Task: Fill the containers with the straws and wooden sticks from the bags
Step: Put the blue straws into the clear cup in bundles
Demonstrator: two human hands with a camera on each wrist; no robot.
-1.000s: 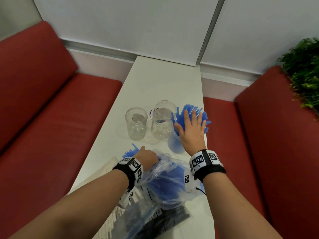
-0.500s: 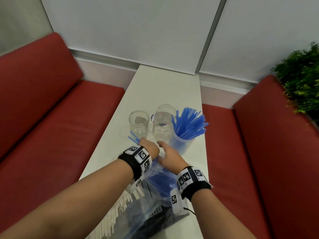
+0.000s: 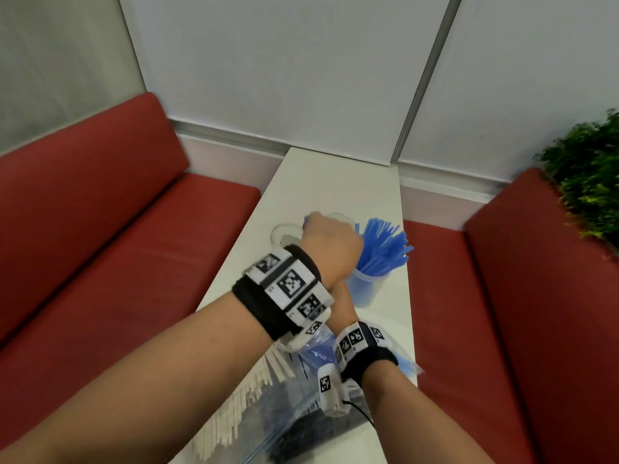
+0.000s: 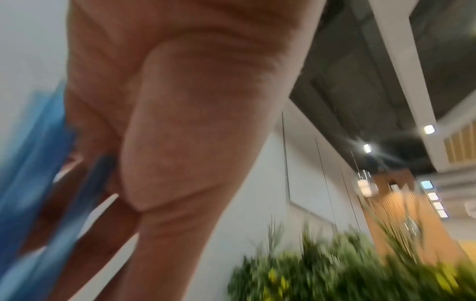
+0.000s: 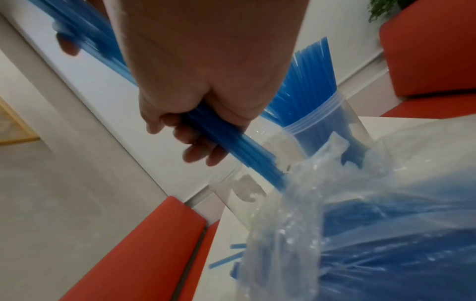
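Observation:
My left hand (image 3: 330, 242) is raised over the jars and grips the upper end of a bundle of blue straws (image 5: 231, 142). My right hand (image 5: 195, 101) grips the same bundle lower down, just above the mouth of the clear bag of blue straws (image 5: 360, 224). In the head view the left wrist hides most of the right hand (image 3: 342, 301). A clear jar (image 3: 371, 289) on the right is packed with upright blue straws (image 3: 385, 246). Two empty clear jars (image 3: 284, 232) (image 3: 341, 217) stand left of it. The left wrist view is blurred.
A bag of wooden sticks (image 3: 234, 406) and a bag of dark straws (image 3: 301, 437) lie at the near end of the white table (image 3: 335, 182). Loose blue straws (image 5: 224, 262) lie beside the bag. Red benches (image 3: 100, 246) flank the table. A green plant (image 3: 589, 169) stands at the right.
My left hand rose from the bag with the straw bundle, up and forward over the jars. My right hand left the filled jar, came back and took hold of the bundle.

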